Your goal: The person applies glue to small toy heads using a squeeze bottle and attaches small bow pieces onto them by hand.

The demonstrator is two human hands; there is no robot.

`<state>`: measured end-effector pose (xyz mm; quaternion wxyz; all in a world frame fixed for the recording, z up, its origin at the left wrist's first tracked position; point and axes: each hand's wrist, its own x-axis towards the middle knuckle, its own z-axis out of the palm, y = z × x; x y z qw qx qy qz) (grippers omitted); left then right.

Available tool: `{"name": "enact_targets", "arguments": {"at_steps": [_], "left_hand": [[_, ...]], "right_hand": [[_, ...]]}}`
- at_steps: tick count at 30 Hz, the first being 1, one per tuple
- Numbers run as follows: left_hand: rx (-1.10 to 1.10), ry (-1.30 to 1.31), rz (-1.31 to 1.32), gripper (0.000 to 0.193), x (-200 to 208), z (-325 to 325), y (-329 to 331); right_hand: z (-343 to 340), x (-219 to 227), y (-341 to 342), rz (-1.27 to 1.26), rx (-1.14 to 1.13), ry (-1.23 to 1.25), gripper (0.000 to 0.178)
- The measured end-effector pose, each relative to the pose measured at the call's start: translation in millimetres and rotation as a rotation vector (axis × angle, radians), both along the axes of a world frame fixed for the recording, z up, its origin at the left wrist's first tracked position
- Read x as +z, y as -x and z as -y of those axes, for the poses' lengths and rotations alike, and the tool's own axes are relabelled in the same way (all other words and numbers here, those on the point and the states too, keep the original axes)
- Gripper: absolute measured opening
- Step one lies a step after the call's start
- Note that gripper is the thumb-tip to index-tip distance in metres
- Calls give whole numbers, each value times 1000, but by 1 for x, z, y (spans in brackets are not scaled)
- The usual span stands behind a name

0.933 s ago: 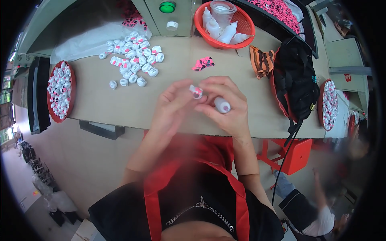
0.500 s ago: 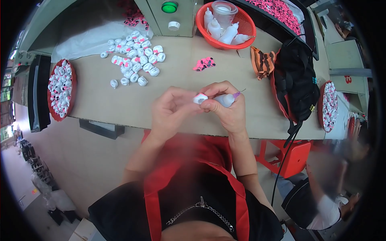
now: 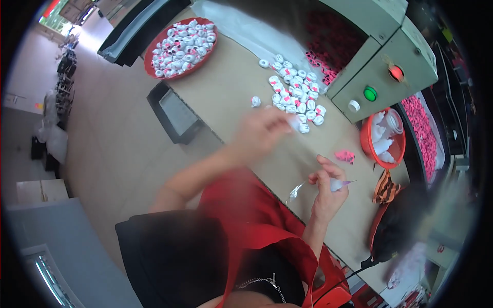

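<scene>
My left hand (image 3: 261,131), smeared by motion, reaches over the table to the near side of a pile of small rounded white pieces with pink bits (image 3: 295,92). At its fingertips is a blurred white piece (image 3: 294,122), pinched between thumb and fingers. Closer to me, my right hand (image 3: 329,197) is wrapped round a small translucent squeeze bottle (image 3: 337,184) with a purple needle tip pointing right. Its thumb and forefinger are raised and apart. Just beyond that hand lies a little heap of pink pieces (image 3: 345,156). A shiny whitish scrap (image 3: 295,193) shows near the table edge.
A red bowl (image 3: 149,64) full of white pieces stands at the far left. An orange-red basket (image 3: 365,141) holds more bottles. Behind the pile is a grey-green machine (image 3: 377,66) with buttons. A striped cloth (image 3: 386,189) and black bag (image 3: 398,226) lie at right.
My view has turned left. My hands have parted: the left carries the white piece toward the pile, while the right keeps the bottle. The shiny scrap now shows by the table edge.
</scene>
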<state>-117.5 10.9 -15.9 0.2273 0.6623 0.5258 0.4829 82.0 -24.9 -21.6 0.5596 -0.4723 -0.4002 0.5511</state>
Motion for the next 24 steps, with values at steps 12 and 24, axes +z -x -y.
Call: {"name": "enact_targets", "arguments": {"at_steps": [12, 24], "left_hand": [[931, -115, -806, 23, 32, -96, 243], [303, 135, -425, 23, -32, -116, 94]], "right_hand": [[-4, 4, -18, 183, -7, 123, 15], [19, -10, -49, 361, -30, -37, 34]]}}
